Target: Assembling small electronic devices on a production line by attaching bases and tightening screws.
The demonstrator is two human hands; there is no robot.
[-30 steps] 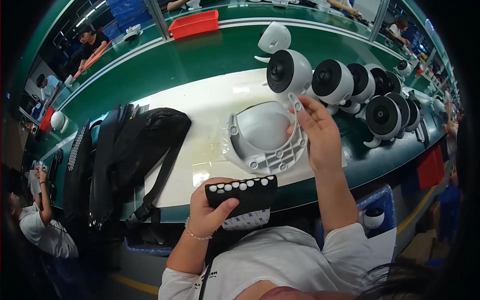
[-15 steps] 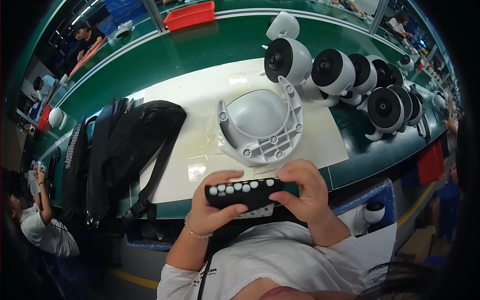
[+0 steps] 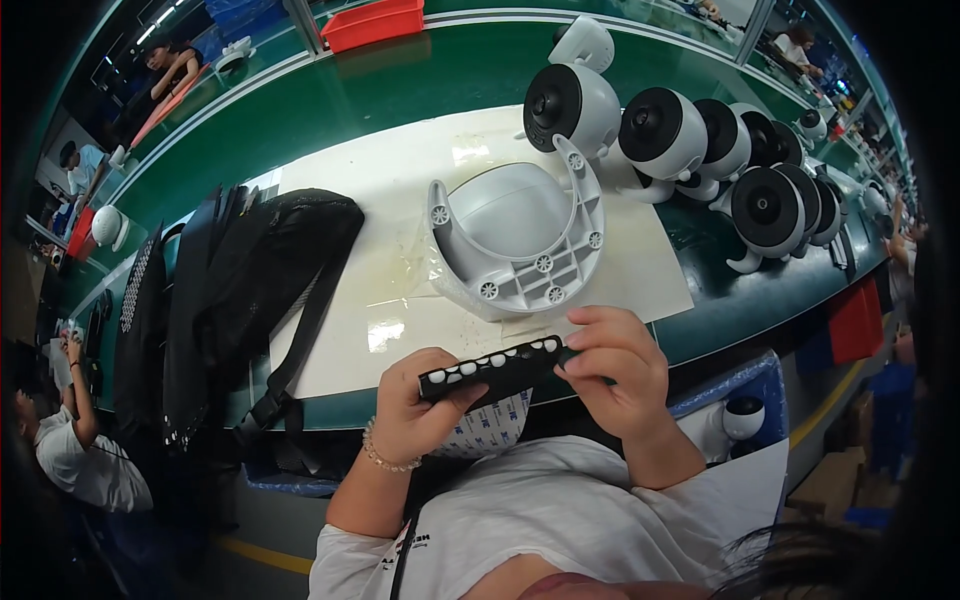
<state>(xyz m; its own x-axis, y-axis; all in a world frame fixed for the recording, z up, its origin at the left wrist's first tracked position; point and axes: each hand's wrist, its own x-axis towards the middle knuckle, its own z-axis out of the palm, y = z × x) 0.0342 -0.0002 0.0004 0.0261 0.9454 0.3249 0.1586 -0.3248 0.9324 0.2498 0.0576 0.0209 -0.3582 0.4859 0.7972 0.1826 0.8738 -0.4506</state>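
Observation:
Both hands hold a flat black strip (image 3: pixel 497 367) with a row of small white round pads along its edge, just in front of my chest. My left hand (image 3: pixel 420 405) grips its left end and my right hand (image 3: pixel 618 368) pinches its right end. Under the strip hangs a white printed sheet (image 3: pixel 484 430). Beyond the strip, a light grey dome-shaped housing (image 3: pixel 515 240) with screw posts on its rim lies on a white mat (image 3: pixel 400 190). Neither hand touches the housing.
A row of round white cameras with black faces (image 3: pixel 660 130) stands at the back right of the green bench (image 3: pixel 420 70). A black bag with straps (image 3: pixel 250 270) lies to the left. A red tray (image 3: pixel 372 22) sits far back. Other people work at the left.
My right hand left the grey housing and came down onto the black strip. The strip has since tilted edge-on, held at both ends.

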